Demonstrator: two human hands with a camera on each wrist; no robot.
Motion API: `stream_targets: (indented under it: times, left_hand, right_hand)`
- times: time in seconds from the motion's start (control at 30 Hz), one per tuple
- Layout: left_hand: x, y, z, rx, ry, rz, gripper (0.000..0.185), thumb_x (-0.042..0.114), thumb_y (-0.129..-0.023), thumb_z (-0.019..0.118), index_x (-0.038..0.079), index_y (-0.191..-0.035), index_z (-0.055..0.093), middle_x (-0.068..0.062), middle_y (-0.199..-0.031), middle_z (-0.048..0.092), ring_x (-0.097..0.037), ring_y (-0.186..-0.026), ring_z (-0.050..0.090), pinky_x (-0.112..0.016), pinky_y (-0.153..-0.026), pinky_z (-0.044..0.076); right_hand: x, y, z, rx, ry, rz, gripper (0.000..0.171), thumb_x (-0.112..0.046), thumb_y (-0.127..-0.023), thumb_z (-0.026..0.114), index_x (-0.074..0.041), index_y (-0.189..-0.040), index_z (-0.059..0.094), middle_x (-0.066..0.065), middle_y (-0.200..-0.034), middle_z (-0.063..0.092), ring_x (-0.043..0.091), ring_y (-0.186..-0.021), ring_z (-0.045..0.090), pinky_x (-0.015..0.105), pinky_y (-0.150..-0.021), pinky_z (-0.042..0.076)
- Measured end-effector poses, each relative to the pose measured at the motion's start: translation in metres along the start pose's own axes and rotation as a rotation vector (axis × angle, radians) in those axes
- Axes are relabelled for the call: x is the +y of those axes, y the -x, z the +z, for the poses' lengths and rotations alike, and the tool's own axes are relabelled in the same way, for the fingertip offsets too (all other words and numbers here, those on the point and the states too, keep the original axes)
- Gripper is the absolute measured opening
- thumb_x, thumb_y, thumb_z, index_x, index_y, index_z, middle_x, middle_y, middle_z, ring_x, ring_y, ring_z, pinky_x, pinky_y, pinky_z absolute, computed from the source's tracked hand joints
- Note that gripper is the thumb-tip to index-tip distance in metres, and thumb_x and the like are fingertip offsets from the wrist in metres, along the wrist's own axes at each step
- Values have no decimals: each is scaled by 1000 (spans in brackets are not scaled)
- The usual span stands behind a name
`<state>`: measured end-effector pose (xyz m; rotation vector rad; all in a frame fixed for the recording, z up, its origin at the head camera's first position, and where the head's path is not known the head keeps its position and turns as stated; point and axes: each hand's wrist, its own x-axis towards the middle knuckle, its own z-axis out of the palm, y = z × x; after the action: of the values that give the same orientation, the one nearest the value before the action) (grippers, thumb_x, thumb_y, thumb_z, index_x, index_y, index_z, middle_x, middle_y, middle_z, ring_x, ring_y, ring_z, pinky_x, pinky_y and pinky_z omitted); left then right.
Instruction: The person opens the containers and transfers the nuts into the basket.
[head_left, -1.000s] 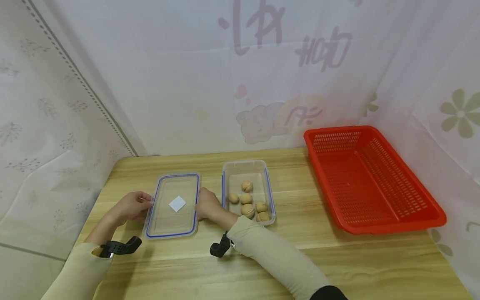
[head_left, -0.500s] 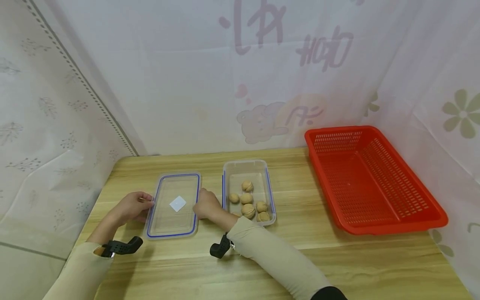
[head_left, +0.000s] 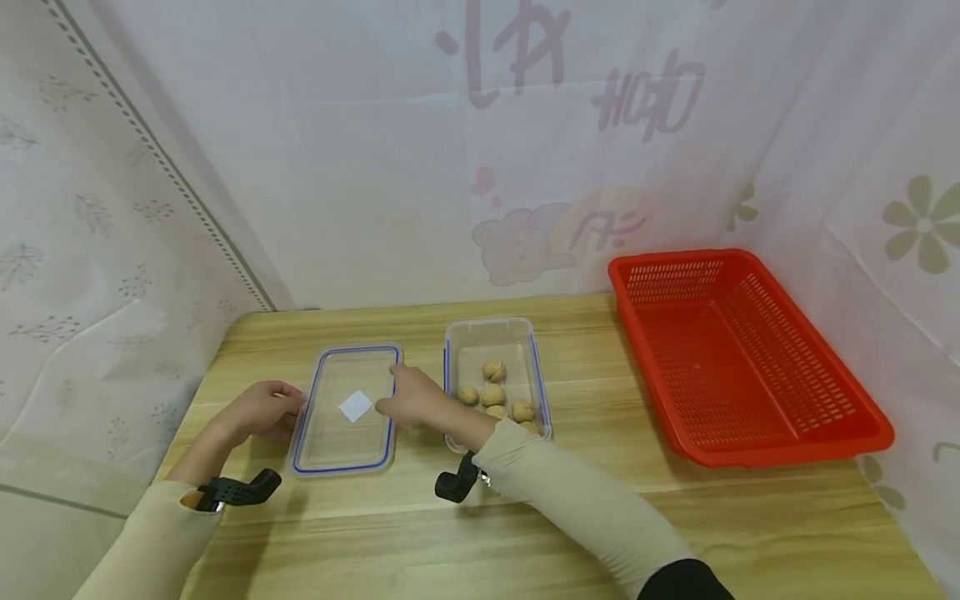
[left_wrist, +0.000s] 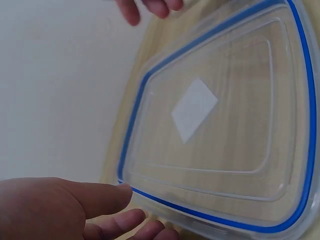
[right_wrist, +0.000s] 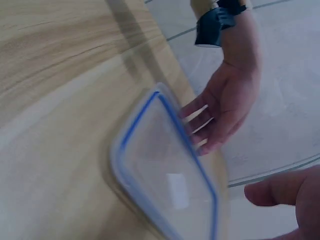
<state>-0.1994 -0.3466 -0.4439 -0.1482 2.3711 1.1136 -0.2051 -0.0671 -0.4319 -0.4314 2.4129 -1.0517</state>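
Note:
A clear lid (head_left: 341,433) with a blue seal and a white sticker lies flat on the wooden table (head_left: 525,533). My left hand (head_left: 262,410) rests at the lid's left edge with its fingers fairly straight; in the left wrist view its thumb (left_wrist: 107,197) touches the lid (left_wrist: 235,150) at the blue rim. My right hand (head_left: 408,398) hovers at the lid's right edge, fingers loosely bent, holding nothing. The right wrist view shows the lid (right_wrist: 160,165), the left hand (right_wrist: 225,107) and my own thumb (right_wrist: 280,192) above them. Right of the lid stands a clear container (head_left: 491,333) holding several walnuts (head_left: 492,371).
A red perforated basket (head_left: 780,442) stands on the right side of the table. White patterned curtains close off the back and both sides. Black camera mounts sit on both wrists (head_left: 240,492).
My right hand has risen from the table and shifted up and left over the lid's right edge. The left hand and the lid have barely moved.

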Motion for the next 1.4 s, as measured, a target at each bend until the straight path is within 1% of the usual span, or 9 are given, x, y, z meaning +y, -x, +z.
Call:
stream_targets:
  times: [0.1, 0.2, 0.37, 0.47, 0.67, 0.8, 0.97, 1.13, 1.4]
  left_hand:
    - [9, 6, -6, 15, -66, 22, 39, 16, -108, 48, -20, -123, 47, -26, -103, 65, -28, -90, 68, -42, -74, 64]
    - [20, 14, -12, 24, -127, 71, 47, 22, -109, 47, -20, -131, 45, -36, -116, 60, -40, -101, 64, -46, -79, 63]
    - [40, 26, -16, 56, -218, 165, 60, 31, -110, 45, -19, -143, 36, -44, -137, 45, -56, -121, 51, -58, -90, 57]
    - [52, 32, -15, 81, -263, 172, 67, 36, -110, 45, -17, -149, 30, -45, -144, 36, -60, -128, 42, -66, -96, 51]
    - [76, 42, -6, 85, -266, 182, 79, 41, -108, 48, -17, -153, 17, -42, -153, 22, -61, -136, 30, -72, -105, 41]
    - [90, 45, 5, 82, -262, 219, 78, 39, -108, 50, -16, -153, 19, -40, -155, 24, -60, -138, 30, -71, -107, 40]
    - [103, 45, 15, 80, -258, 259, 76, 38, -107, 52, -14, -154, 22, -38, -155, 27, -58, -138, 31, -70, -107, 40]
    - [109, 43, 22, 77, -234, 288, 74, 38, -107, 53, -12, -153, 26, -38, -154, 29, -57, -138, 33, -69, -108, 41]
    - [116, 38, 35, 40, -182, 315, 71, 36, -107, 54, -10, -154, 28, -36, -154, 32, -54, -138, 37, -67, -108, 42]
  right_hand:
    - [-4, 5, -12, 1, 65, -103, 66, -22, -98, 65, -1, -154, 38, 16, -143, 56, 18, -97, 64, 24, -89, 53]
    - [-5, 8, -24, 46, 150, -248, 63, -23, -100, 64, -3, -155, 38, 14, -145, 55, 20, -124, 58, 27, -100, 53]
    - [1, 12, -43, 99, 234, -406, 63, -21, -101, 63, -4, -156, 37, 11, -154, 47, 23, -137, 48, 28, -115, 42]
    - [5, 16, -52, 97, 250, -412, 64, -23, -102, 63, -6, -157, 35, 9, -157, 43, 22, -143, 42, 31, -120, 37]
    - [10, 25, -66, 109, 264, -393, 65, -25, -102, 63, -9, -158, 34, 8, -158, 42, 24, -143, 43, 35, -119, 39]
    - [16, 30, -76, 110, 243, -382, 65, -23, -103, 62, -8, -158, 33, 10, -160, 39, 26, -146, 37, 37, -122, 34]
    - [27, 37, -89, 119, 212, -368, 66, -20, -102, 64, -5, -158, 32, 13, -159, 39, 28, -143, 41, 40, -120, 37]
    - [44, 41, -100, 147, 201, -342, 66, -21, -102, 64, -6, -158, 33, 13, -157, 42, 28, -136, 49, 42, -114, 45]
    - [64, 45, -112, 179, 191, -334, 63, -21, -102, 64, -2, -156, 36, 16, -153, 45, 32, -136, 49, 46, -114, 45]
